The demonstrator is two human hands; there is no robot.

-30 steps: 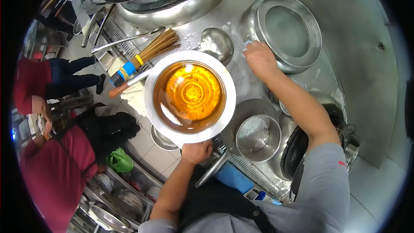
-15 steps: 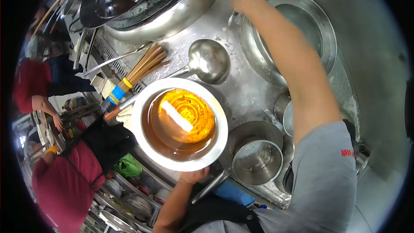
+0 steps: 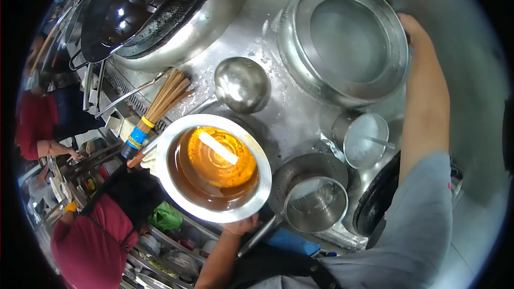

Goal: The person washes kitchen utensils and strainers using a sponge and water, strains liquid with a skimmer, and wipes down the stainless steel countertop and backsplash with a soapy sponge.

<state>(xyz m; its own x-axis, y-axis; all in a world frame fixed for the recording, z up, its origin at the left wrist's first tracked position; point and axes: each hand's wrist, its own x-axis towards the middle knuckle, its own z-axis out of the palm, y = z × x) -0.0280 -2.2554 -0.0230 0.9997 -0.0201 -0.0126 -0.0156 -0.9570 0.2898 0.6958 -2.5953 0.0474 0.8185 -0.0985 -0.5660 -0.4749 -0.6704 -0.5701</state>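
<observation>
My left hand (image 3: 241,226) grips the lower rim of a metal bowl (image 3: 259,192) that holds clear amber oil; its fingers are partly hidden under the bowl. My right hand (image 3: 411,25) is at the far right side of a large steel pot (image 3: 302,56) filled with cloudy water. Its fingers are mostly hidden behind the pot's rim, so their grip cannot be made out. Between the bowl and the pot lies a large ladle (image 3: 242,85) on the steel counter. A bamboo brush (image 3: 160,104) with a blue and yellow band rests left of the ladle.
A dark wok (image 3: 144,10) sits on a burner at the upper left. Near my body are a steel pot (image 3: 316,206), a perforated strainer (image 3: 321,166) and a small container (image 3: 365,139) of white powder. Two people in red (image 3: 88,241) stand at the left.
My right hand has moved from the near-left side of the water pot across to its far right side. The oil bowl has shifted down and left in view, still in my left hand.
</observation>
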